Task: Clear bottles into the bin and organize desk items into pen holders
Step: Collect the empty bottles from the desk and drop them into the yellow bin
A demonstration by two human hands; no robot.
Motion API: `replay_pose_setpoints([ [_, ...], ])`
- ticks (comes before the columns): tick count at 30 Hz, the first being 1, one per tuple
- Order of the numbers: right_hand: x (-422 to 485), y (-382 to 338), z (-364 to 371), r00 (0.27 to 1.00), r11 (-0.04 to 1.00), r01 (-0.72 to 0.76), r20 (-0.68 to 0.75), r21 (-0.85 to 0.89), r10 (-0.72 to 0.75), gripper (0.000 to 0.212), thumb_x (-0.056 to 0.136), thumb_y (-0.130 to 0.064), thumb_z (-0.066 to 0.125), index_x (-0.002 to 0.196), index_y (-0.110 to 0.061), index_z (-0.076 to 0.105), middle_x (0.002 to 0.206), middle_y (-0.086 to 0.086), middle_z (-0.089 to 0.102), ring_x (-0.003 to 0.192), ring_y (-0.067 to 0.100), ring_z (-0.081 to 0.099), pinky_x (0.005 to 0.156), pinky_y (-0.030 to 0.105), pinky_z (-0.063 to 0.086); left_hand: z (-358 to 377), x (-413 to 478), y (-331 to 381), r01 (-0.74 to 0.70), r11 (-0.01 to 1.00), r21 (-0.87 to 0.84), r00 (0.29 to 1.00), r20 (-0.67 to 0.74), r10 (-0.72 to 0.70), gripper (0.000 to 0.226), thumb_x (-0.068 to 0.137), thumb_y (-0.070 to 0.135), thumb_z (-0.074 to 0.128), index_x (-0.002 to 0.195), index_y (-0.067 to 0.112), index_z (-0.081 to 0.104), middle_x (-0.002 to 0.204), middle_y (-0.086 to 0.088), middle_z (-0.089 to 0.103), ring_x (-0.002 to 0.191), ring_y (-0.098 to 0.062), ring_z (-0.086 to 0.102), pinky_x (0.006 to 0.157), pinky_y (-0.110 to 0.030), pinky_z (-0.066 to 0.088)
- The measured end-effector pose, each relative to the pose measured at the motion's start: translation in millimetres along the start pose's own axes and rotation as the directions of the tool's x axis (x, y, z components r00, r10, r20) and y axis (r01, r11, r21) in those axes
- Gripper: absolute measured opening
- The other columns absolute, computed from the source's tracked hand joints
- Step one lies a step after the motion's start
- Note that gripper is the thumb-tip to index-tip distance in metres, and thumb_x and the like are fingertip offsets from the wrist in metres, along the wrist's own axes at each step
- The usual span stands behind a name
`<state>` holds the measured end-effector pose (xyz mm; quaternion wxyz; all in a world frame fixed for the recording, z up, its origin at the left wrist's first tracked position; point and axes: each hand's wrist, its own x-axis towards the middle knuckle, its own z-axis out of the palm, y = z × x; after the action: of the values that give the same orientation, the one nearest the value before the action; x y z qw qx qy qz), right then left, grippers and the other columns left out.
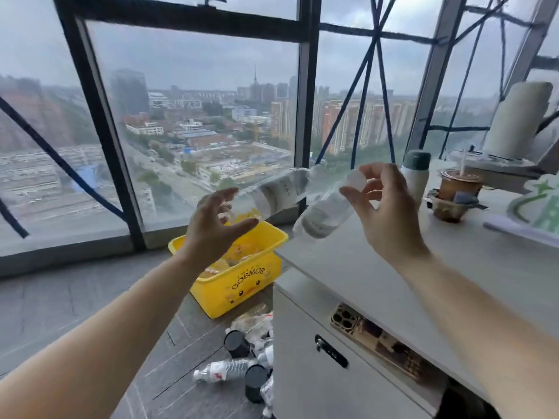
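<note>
Bottles (273,193) (325,213) near both splayed hands (211,231) (390,216)

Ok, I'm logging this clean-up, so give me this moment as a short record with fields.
left hand: open, fingers spread, gripping nothing
right hand: open, fingers spread, by one bottle's cap
clear bottles: two, tilted, between the hands, ungripped
yellow bin: on floor below them, beside the desk
floor bottles: several lying by the desk

The bin (230,294) is yellow with black lettering. Above it, one clear bottle (273,193) and a second clear bottle (323,216) wear grey-white labels. The desk (453,261) right of it is pale grey.
</note>
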<state>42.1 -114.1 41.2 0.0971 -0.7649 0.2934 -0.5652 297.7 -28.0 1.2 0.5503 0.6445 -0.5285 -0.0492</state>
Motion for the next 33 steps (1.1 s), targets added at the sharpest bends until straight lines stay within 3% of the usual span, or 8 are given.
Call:
replay_pose_setpoints([
  [3,13.1,-8.3,28.1,0.997,0.996,0.066,-0.029,0.052,-0.065,0.031,0.086,-0.020,0.068,0.111,-0.006,0.055,0.103,0.005,0.056,0.082,0.025,0.060,0.076,0.032,0.052,-25.7,14.9,-3.4,-0.040,0.997,0.059,0.999,-0.030,0.042,0.071,0.071,0.029,0.083,0.133,0.023,0.049,0.133,-0.004,0.049,0.109,-0.010,0.050,0.086,-0.019,0.042],
  [6,31.7,-18.3,52.2,0.987,0.985,0.154,-0.069,0.084,-0.148,0.029,0.087,-0.019,0.067,0.111,-0.005,0.058,0.104,0.006,0.055,0.083,0.022,0.059,0.079,0.040,0.054,-50.6,27.2,-1.8,-0.085,0.988,0.128,0.992,-0.077,0.096,0.071,0.073,0.029,0.081,0.134,0.021,0.047,0.134,-0.006,0.046,0.110,-0.009,0.047,0.089,-0.020,0.040],
  [11,62.8,-33.6,92.6,0.941,0.932,0.317,-0.179,0.176,-0.286,0.026,0.089,-0.024,0.064,0.107,-0.007,0.055,0.105,0.014,0.058,0.087,0.025,0.060,0.080,0.032,0.055,-82.2,48.4,-6.2,-0.127,0.981,0.146,0.975,-0.166,0.151,0.068,0.073,0.027,0.080,0.131,0.017,0.045,0.136,-0.007,0.046,0.115,-0.013,0.048,0.093,-0.025,0.043],
  [17,86.6,-17.5,159.2,0.912,0.877,0.406,-0.176,0.256,-0.371,0.024,0.089,-0.021,0.063,0.107,-0.011,0.052,0.110,0.019,0.056,0.101,0.016,0.055,0.082,0.027,0.054,-89.1,83.1,-47.2,-0.094,0.982,0.166,0.970,-0.207,0.128,0.068,0.072,0.029,0.081,0.129,0.015,0.046,0.136,-0.007,0.048,0.117,-0.013,0.048,0.093,-0.024,0.042],
  [33,130.3,48.3,297.4,0.937,0.904,0.348,-0.122,0.249,-0.328,0.024,0.090,-0.020,0.063,0.108,-0.009,0.052,0.115,0.019,0.052,0.104,0.021,0.056,0.083,0.030,0.056,-78.6,185.3,-163.4,-0.046,0.986,0.159,0.978,-0.193,0.077,0.069,0.073,0.029,0.080,0.130,0.014,0.044,0.136,-0.009,0.046,0.117,-0.016,0.048,0.093,-0.025,0.042],
])
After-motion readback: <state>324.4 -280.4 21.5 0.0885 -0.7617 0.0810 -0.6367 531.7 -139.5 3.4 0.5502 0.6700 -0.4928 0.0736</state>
